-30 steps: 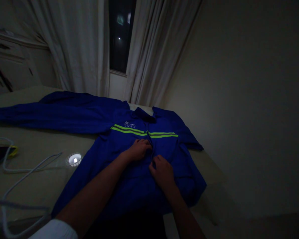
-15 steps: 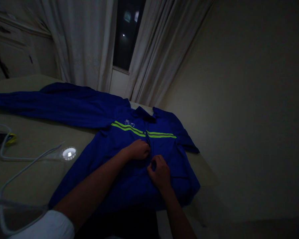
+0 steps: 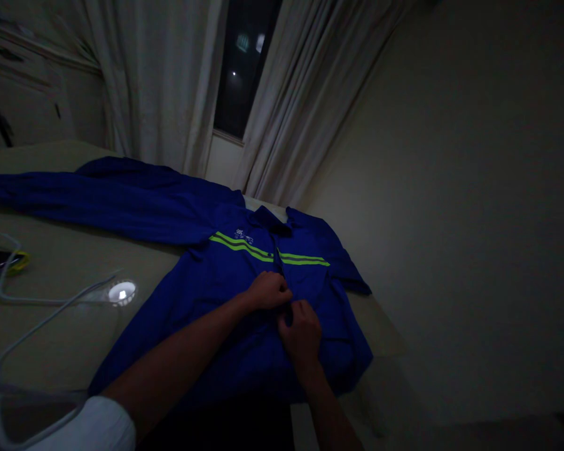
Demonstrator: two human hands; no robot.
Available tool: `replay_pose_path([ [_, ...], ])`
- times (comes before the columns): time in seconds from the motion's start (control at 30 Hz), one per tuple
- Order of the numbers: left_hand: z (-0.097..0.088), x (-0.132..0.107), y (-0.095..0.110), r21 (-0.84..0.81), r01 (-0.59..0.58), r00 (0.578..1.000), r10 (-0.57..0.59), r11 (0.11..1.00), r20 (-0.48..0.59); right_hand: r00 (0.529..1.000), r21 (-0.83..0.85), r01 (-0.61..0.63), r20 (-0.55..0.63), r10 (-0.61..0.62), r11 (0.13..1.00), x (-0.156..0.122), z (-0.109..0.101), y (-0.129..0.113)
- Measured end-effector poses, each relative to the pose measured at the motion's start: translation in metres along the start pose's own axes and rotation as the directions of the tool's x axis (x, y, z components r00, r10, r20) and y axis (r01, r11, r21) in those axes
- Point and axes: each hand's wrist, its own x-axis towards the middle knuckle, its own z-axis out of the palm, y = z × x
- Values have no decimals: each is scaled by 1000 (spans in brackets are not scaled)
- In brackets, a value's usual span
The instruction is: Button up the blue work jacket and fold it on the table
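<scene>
A blue work jacket lies front side up across the table, its collar pointing away from me. Yellow-green striped bands cross its chest, with a small white print above the left one. Midway down the front opening, my left hand is closed on the jacket's front edge. Just below and to its right, my right hand pinches the same opening with bent fingers. The two hands nearly touch. My fingers hide whatever part of the placket lies between them.
The table carries a white cable, a round shiny object with a bright reflection and a dark item with a yellow edge on the left. Behind are curtains and a dark window. A wall rises at right.
My left hand has moved slightly down and right along the front opening, closer to my right hand. The right hand stays at about the same spot. The view has shifted a little.
</scene>
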Motion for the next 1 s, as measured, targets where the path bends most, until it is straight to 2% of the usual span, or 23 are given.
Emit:
replay_pose_path([
  [0.23, -3, -1, 6, -91, -6, 998, 1, 996, -57, 996, -77, -78, 36, 81, 994, -1, 3, -3],
  [0.37, 1, -2, 2, -122, -33, 998, 25, 992, -59, 998, -111, -57, 11, 58, 992, 1, 3, 0],
  [0.43, 1, -2, -1, -156, -24, 999, 19, 988, -35, 997, -128, -52, 57, 60, 990, 5, 2, 1],
  [0.53, -4, 0, -9, -220, -14, 998, 28, 975, 62, 984, -102, -60, 162, 76, 993, 12, 0, 4],
  [0.63, -14, 1, -18, -288, -40, 975, 101, 957, 200, 981, 25, -75, 183, 69, 997, 18, 1, 9],
  [0.73, -20, 0, -25, -319, -83, 932, 187, 944, 311, 989, 250, -73, 142, 38, 965, 19, 2, 16],
  [0.87, -19, -2, -29, -284, -153, 921, 241, 946, 305, 990, 465, -41, 140, -28, 884, 19, -1, 23],
  [1.0, -13, 0, -37, -390, -165, 886, 309, 906, 346, 982, 546, 27, 141, -124, 837, 19, -3, 23],
])
